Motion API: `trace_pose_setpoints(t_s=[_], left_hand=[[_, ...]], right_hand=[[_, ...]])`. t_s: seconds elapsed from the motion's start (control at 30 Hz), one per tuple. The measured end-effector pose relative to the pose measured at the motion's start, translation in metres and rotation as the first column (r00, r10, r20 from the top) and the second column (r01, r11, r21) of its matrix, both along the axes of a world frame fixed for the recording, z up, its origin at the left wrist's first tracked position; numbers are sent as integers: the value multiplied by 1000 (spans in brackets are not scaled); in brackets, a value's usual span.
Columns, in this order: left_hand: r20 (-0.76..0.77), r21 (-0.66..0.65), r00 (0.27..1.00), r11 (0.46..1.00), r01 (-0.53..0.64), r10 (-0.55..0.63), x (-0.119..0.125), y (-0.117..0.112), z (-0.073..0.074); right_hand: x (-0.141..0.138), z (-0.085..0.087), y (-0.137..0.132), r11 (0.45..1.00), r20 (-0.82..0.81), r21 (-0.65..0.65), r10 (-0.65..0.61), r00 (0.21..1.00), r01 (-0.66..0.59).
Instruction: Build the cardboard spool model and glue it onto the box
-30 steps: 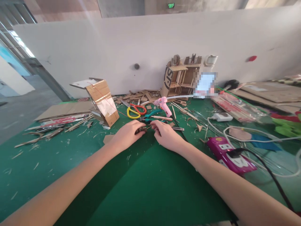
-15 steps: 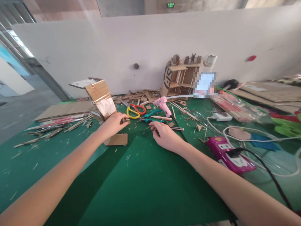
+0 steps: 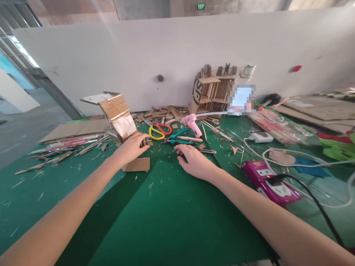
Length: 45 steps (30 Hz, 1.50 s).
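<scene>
A cardboard model (image 3: 119,114) with a slanted brown panel, red thread and a flat base flap (image 3: 137,164) stands left of centre. My left hand (image 3: 131,147) is closed around its lower part; small wooden sticks show between thumb and fingers, and the rest of the grip is hidden. My right hand (image 3: 194,160) lies low over the green table with fingers loosely bent and thumb apart, holding nothing. Just beyond its fingertips are teal-handled pliers (image 3: 180,142). Scissors with yellow and red handles (image 3: 156,132) lie between the hands, farther back.
A pink glue gun (image 3: 194,125) lies behind the pliers. Beside my right hand is a utility knife (image 3: 207,151). A purple power strip (image 3: 270,183) with cables sits at right. Cardboard scraps (image 3: 169,112) and a cardboard shelf (image 3: 206,94) stand along the white partition.
My right hand has shifted very slightly left. My left hand stays at the cardboard model, and the other things are unchanged.
</scene>
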<state>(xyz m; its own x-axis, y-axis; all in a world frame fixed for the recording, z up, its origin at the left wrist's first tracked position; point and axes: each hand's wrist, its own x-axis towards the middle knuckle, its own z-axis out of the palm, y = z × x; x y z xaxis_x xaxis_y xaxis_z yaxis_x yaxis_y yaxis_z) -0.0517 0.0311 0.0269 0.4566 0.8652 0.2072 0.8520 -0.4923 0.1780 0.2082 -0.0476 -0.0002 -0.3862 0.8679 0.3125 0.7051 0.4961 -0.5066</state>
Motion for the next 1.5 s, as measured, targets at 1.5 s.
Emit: trace_pose_setpoints(t_s=[1.5], left_hand=[[674,-458,677,886,71,294,21,-86,2]], right_hand=[[27,46,-19,939,676,65,-290,677,338]])
